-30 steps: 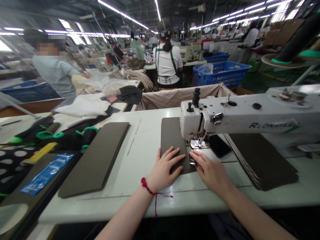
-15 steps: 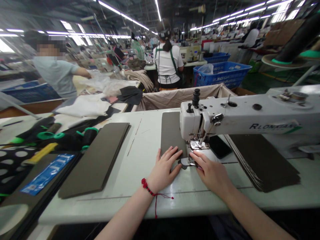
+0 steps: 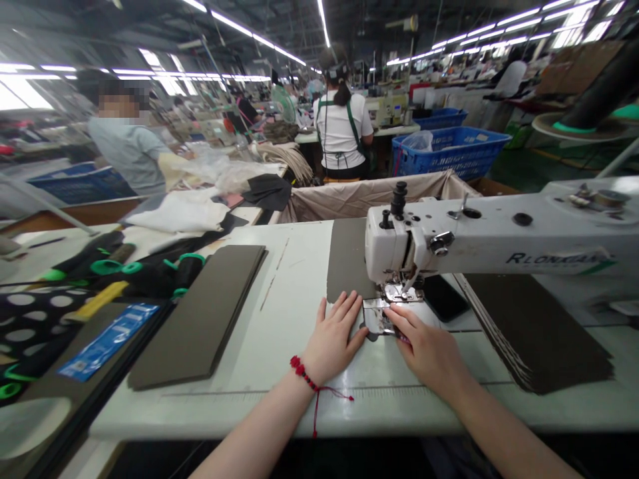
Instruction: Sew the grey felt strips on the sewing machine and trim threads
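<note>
Overhead, strip lights brighten the white sewing table.

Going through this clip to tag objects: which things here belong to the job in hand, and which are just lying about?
Part of the job: left hand, right hand, dark panel, sewing machine, presser foot, left panel stack, right panel stack.

Lying about: black phone, blue crate, blue packet.

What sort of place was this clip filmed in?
Most likely a sewing factory: an industrial sewing machine on a long workbench, stacks of cut dark panels, and blue crates among more workstations.
</note>
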Available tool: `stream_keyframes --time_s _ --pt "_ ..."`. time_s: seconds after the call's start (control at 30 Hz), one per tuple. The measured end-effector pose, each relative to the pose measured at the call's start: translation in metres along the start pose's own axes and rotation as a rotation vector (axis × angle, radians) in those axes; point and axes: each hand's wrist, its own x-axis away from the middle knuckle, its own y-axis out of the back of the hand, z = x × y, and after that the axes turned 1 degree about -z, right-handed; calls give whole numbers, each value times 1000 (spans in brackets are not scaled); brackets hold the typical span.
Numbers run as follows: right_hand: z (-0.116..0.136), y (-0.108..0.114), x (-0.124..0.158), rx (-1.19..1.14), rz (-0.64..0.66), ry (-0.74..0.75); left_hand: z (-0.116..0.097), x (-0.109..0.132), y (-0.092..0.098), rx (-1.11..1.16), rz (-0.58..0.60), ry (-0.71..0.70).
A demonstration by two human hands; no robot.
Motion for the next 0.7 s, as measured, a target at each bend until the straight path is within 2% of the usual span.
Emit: stream_keyframes --time_s 0.7 --pt "-1 -2 -1 -8 -25 -1 2 0 -4 -13 -9 -3"
